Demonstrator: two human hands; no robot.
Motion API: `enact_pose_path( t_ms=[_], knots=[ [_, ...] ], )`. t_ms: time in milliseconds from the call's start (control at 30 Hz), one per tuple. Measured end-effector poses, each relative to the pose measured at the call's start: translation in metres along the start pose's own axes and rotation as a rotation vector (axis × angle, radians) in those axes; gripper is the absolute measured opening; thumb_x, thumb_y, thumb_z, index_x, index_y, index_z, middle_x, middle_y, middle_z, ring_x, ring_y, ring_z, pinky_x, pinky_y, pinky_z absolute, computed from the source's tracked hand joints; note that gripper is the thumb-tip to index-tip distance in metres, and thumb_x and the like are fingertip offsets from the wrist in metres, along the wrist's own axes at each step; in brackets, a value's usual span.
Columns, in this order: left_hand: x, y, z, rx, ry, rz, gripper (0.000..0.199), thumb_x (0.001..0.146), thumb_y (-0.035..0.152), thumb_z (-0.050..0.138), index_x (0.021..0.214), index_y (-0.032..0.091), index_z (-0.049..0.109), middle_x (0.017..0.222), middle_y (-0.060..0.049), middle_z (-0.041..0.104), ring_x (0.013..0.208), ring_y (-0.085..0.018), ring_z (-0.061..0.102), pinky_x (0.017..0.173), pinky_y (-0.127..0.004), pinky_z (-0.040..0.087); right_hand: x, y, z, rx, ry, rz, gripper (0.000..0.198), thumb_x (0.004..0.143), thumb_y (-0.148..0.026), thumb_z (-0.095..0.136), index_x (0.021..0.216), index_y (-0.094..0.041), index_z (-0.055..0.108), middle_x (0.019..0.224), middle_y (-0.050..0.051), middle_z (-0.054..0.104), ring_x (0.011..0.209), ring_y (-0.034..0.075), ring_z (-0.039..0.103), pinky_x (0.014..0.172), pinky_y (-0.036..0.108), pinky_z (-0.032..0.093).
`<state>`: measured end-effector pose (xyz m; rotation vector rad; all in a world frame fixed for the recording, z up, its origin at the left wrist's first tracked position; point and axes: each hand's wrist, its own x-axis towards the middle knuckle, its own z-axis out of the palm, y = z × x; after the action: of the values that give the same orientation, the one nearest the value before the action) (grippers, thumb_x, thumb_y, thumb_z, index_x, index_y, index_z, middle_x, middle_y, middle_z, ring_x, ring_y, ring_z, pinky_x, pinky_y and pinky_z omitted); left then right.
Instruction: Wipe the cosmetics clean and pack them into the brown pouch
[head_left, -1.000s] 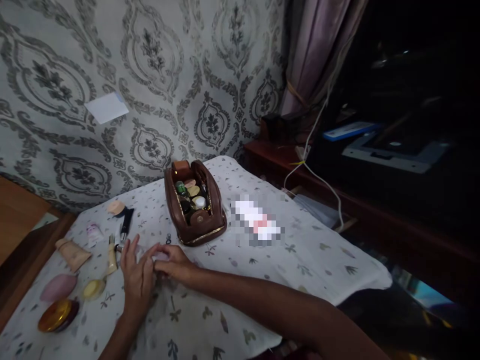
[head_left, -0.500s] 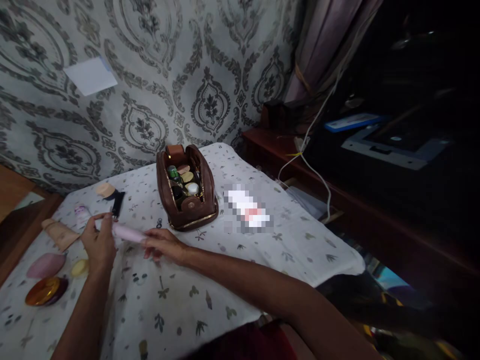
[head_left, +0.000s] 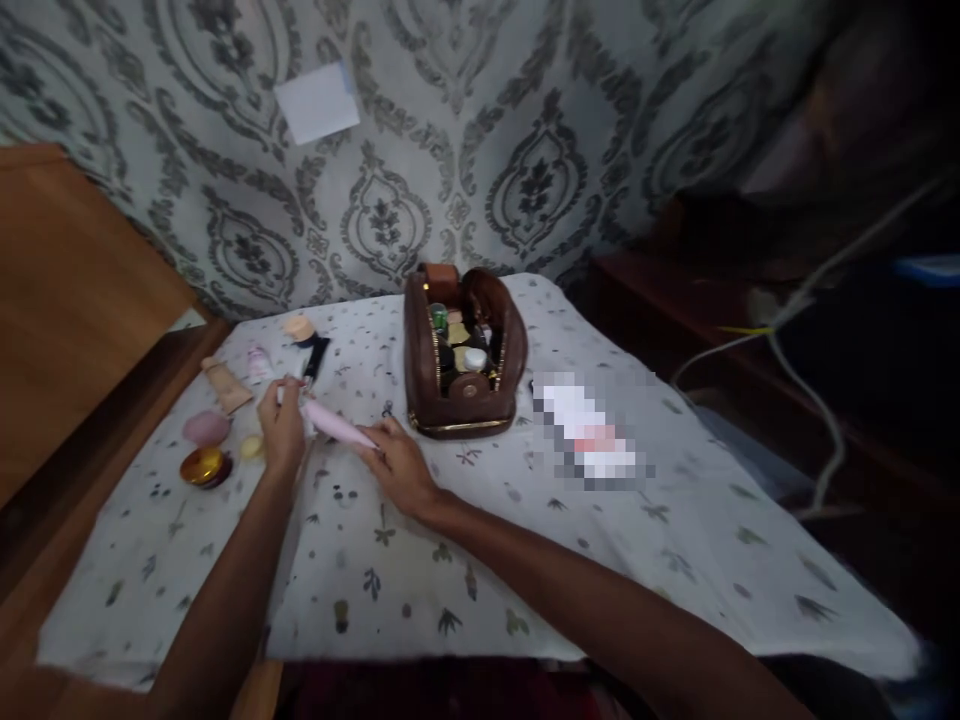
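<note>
No lettering, brand, number or sign can be read anywhere you look. The pale sheet (head_left: 316, 101) stuck to the wall above the brown pouch (head_left: 463, 352) shows blank. The white-and-pink item (head_left: 590, 433) just right of the pouch is blurred into blocks, so any print on it is lost. The tubes and jars left of the pouch, and those inside it, appear too small and dim to show labels.

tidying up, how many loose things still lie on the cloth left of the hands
About 7: tan tube, small pale bottle, beige round piece, black item, pink puff, gold tin, yellow jar. Hands may hide more.
</note>
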<state>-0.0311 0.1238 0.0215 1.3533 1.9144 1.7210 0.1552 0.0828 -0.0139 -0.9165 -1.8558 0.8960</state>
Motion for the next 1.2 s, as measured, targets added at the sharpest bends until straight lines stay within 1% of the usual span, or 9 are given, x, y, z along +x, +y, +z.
enact_pose_path(
  t_ms=[133, 233, 367, 567, 667, 800, 933, 1067, 1200],
  knots=[
    [-0.003, 0.002, 0.001, -0.016, 0.015, -0.003, 0.046, 0.093, 0.057, 0.041, 0.086, 0.019, 0.066, 0.071, 0.0, 0.057, 0.071, -0.016, 0.055, 0.067, -0.026, 0.044, 0.002, 0.004, 0.002, 0.058, -0.044, -0.031, 0.028, 0.098, -0.03, 0.047, 0.091, -0.015, 0.07, 0.079, 0.003, 0.057, 0.074, 0.017, 0.054, 0.071, 0.027, 0.042],
    [-0.005, 0.001, 0.0, 0.042, -0.026, 0.055, 0.051, 0.097, 0.056, 0.031, 0.089, 0.019, 0.066, 0.078, -0.002, 0.06, 0.081, -0.018, 0.057, 0.079, -0.029, 0.045, 0.001, 0.003, 0.002, 0.171, -0.085, -0.011, 0.027, 0.094, -0.031, 0.05, 0.105, -0.016, 0.069, 0.088, 0.005, 0.067, 0.079, 0.018, 0.059, 0.075, 0.028, 0.045],
    [-0.004, -0.006, -0.002, 0.196, -0.142, 0.199, 0.045, 0.1, 0.046, 0.028, 0.099, 0.019, 0.063, 0.096, -0.006, 0.065, 0.096, -0.021, 0.06, 0.09, -0.032, 0.045, 0.0, 0.003, 0.002, 0.192, -0.149, 0.043, 0.036, 0.092, -0.03, 0.052, 0.122, -0.015, 0.065, 0.102, 0.008, 0.072, 0.087, 0.021, 0.065, 0.081, 0.032, 0.049],
    [-0.006, -0.02, 0.0, 0.378, -0.254, 0.254, 0.035, 0.101, 0.039, 0.033, 0.1, 0.018, 0.061, 0.088, -0.007, 0.066, 0.089, -0.023, 0.062, 0.084, -0.035, 0.047, -0.002, 0.005, 0.002, -0.212, -0.103, -0.023, 0.036, 0.091, -0.017, 0.048, 0.124, -0.016, 0.062, 0.111, 0.011, 0.066, 0.099, 0.023, 0.061, 0.09, 0.035, 0.049],
    [-0.01, -0.023, 0.001, 0.431, -0.299, 0.277, 0.032, 0.101, 0.038, 0.038, 0.102, 0.017, 0.062, 0.092, -0.009, 0.064, 0.093, -0.024, 0.061, 0.089, -0.038, 0.047, -0.004, 0.001, 0.0, -0.427, -0.128, -0.079, 0.03, 0.09, -0.017, 0.051, 0.117, -0.015, 0.065, 0.109, 0.012, 0.062, 0.101, 0.025, 0.056, 0.091, 0.037, 0.048],
    [-0.014, -0.02, 0.0, 0.579, -0.269, 0.307, 0.034, 0.099, 0.038, 0.044, 0.119, 0.017, 0.061, 0.111, -0.015, 0.057, 0.112, -0.031, 0.055, 0.098, -0.047, 0.044, -0.005, -0.006, -0.001, -0.54, -0.172, -0.096, 0.034, 0.087, -0.027, 0.064, 0.118, -0.014, 0.064, 0.112, 0.013, 0.061, 0.103, 0.028, 0.053, 0.092, 0.04, 0.046],
    [-0.015, -0.019, 0.002, 0.695, -0.224, 0.353, 0.038, 0.098, 0.034, 0.045, 0.131, 0.017, 0.054, 0.117, -0.016, 0.054, 0.116, -0.032, 0.052, 0.098, -0.048, 0.044, -0.004, -0.007, 0.0, -0.583, -0.213, -0.067, 0.043, 0.084, -0.028, 0.068, 0.123, -0.011, 0.062, 0.112, 0.014, 0.061, 0.104, 0.03, 0.053, 0.093, 0.04, 0.046],
    [-0.014, -0.02, 0.0, 0.578, -0.188, 0.391, 0.028, 0.096, 0.028, 0.048, 0.12, 0.016, 0.054, 0.114, -0.013, 0.059, 0.113, -0.028, 0.053, 0.101, -0.044, 0.043, -0.004, -0.006, 0.0, -0.572, -0.206, -0.084, 0.041, 0.084, -0.028, 0.067, 0.122, -0.012, 0.063, 0.11, 0.014, 0.062, 0.103, 0.029, 0.054, 0.092, 0.039, 0.046],
    [-0.014, -0.017, -0.008, 0.521, -0.244, 0.379, 0.015, 0.092, 0.025, 0.053, 0.103, 0.017, 0.06, 0.101, -0.01, 0.061, 0.104, -0.026, 0.057, 0.096, -0.042, 0.046, -0.003, -0.002, 0.001, -0.508, -0.168, -0.037, 0.039, 0.082, -0.028, 0.07, 0.116, -0.011, 0.064, 0.109, 0.014, 0.064, 0.104, 0.03, 0.056, 0.093, 0.041, 0.047]
  ],
)
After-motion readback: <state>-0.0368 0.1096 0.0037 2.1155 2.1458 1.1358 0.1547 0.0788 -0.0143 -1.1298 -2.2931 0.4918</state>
